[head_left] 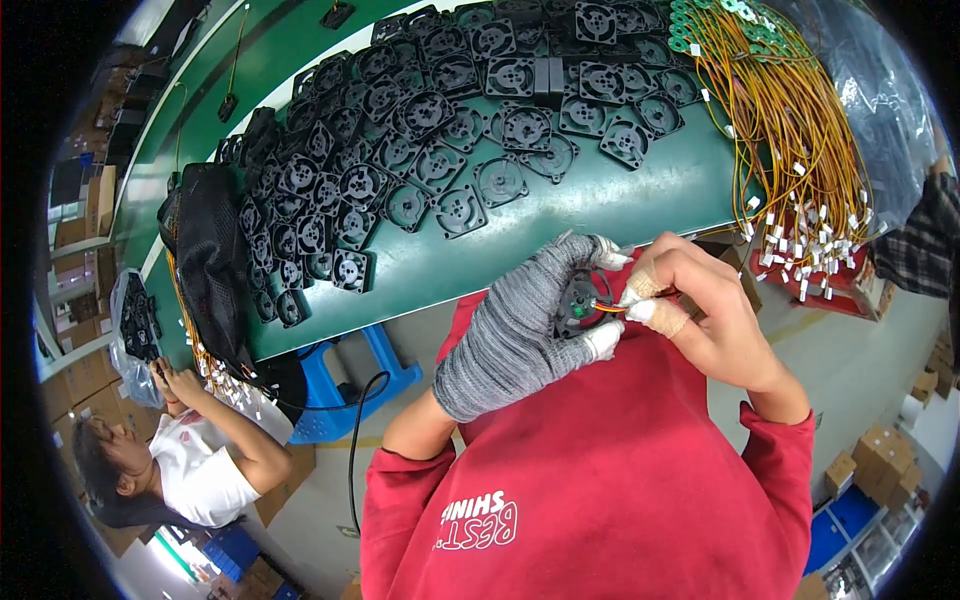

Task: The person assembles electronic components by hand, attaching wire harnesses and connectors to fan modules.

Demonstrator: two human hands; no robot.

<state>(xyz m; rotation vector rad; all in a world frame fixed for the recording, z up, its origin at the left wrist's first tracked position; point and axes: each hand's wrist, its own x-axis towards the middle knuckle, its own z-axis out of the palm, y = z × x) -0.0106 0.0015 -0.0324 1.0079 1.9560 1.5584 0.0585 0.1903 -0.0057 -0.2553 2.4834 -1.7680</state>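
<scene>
My left hand (515, 335), in a grey knit glove with pale fingertips, grips a small black fan housing (570, 298) in front of my red top. A bit of green circuit board (578, 311) shows inside it. My right hand (710, 310) is bare, with tan tape around finger and thumb and white tips. It pinches the short coloured wires (606, 308) that come out of the housing. The fingers hide part of the housing and most of the wires. Many like black fan housings (425, 115) lie spread over the green table (590, 205) beyond my hands.
At the table's right lies a bundle of orange-brown wires (800, 120) with white connectors, hanging over a red bin (840, 290). Clear plastic (880, 90) lies beside it. A black cloth (210, 260) and blue stool (350, 385) are at left. A co-worker (200, 465) sits there; a plaid sleeve (920, 235) shows right.
</scene>
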